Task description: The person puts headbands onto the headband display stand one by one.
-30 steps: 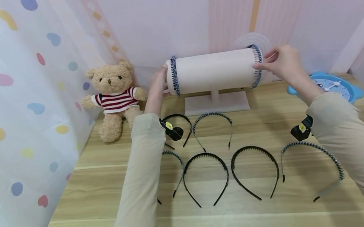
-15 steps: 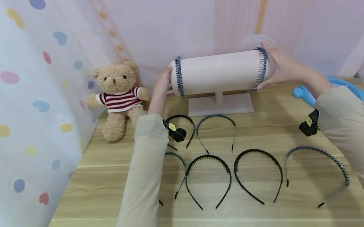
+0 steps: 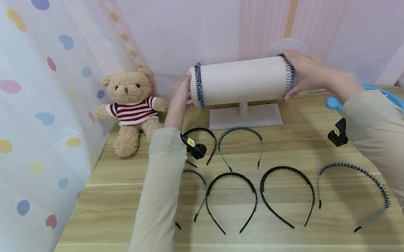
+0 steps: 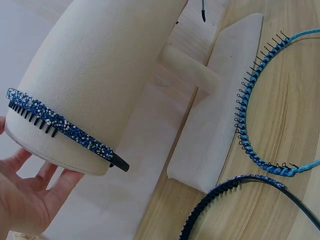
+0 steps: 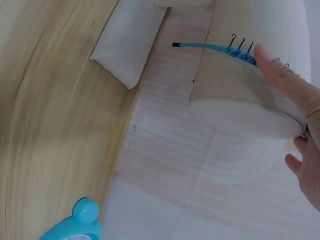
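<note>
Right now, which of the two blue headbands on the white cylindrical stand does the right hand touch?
The right hand touches the bright-blue, loop-toothed headband at the right end. The glittery dark-blue headband sits at the left end.

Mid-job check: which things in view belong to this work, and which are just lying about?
Likely in use: stand, left hand at its end; headbands on it, right hand touching one; loose headbands.

Probably just lying about: bear; clock, partly hidden.
</note>
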The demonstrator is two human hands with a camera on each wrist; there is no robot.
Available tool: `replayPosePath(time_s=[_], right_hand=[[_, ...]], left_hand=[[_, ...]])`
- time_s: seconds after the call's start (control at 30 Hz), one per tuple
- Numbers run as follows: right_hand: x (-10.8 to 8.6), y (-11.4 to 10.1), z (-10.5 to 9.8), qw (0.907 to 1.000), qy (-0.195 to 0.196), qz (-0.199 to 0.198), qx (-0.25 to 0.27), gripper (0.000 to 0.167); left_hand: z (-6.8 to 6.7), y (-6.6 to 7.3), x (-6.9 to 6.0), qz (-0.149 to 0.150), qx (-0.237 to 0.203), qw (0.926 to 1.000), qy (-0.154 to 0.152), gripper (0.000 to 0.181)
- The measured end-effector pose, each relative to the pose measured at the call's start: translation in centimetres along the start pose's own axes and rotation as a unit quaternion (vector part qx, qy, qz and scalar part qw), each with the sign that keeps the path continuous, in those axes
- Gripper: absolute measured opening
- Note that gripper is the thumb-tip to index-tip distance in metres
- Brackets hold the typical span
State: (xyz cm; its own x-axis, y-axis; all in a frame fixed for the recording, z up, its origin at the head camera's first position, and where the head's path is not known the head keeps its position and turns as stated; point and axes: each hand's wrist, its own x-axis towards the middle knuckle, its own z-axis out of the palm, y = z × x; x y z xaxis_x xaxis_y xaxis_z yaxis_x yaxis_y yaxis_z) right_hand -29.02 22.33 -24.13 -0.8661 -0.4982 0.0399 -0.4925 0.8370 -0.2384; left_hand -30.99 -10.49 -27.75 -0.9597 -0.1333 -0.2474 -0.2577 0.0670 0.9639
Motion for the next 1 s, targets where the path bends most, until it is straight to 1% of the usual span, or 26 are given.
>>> replayPosePath(time_s=[0.1, 0.27, 0.5, 0.77, 0.87, 1.0], right_hand=[[0.7, -0.5, -0.1, 0.9998, -0.003, 0.003, -0.022, 0.125], [1.9, -1.6, 0.0, 0.9995, -0.013, -0.004, -0.028, 0.121], [3.6, -3.3, -0.2, 0.9979, -0.04, -0.02, -0.047, 0.122], [5.6, -5.8, -0.1, 0.9953, -0.075, -0.024, -0.056, 0.123], [6.4, -6.6, 0.0, 0.9949, -0.077, -0.029, -0.058, 0.123], [7.1, -7.4, 0.5, 0.9955, -0.068, -0.035, -0.057, 0.122]], left_hand=[[0.0, 0.0, 0.1, -0.001, 0.001, 1.0, 0.002, 0.053], [-0.1, -0.1, 0.2, 0.002, 0.002, 1.0, 0.005, 0.053], [-0.1, -0.1, 0.1, 0.003, -0.006, 1.0, 0.001, 0.054], [0.0, -0.2, -0.1, 0.005, -0.007, 1.0, 0.001, 0.056], [0.1, -0.1, -0.3, 0.003, -0.009, 1.0, 0.002, 0.056], [0.1, -0.1, -0.4, 0.003, -0.01, 0.9999, 0.006, 0.055]])
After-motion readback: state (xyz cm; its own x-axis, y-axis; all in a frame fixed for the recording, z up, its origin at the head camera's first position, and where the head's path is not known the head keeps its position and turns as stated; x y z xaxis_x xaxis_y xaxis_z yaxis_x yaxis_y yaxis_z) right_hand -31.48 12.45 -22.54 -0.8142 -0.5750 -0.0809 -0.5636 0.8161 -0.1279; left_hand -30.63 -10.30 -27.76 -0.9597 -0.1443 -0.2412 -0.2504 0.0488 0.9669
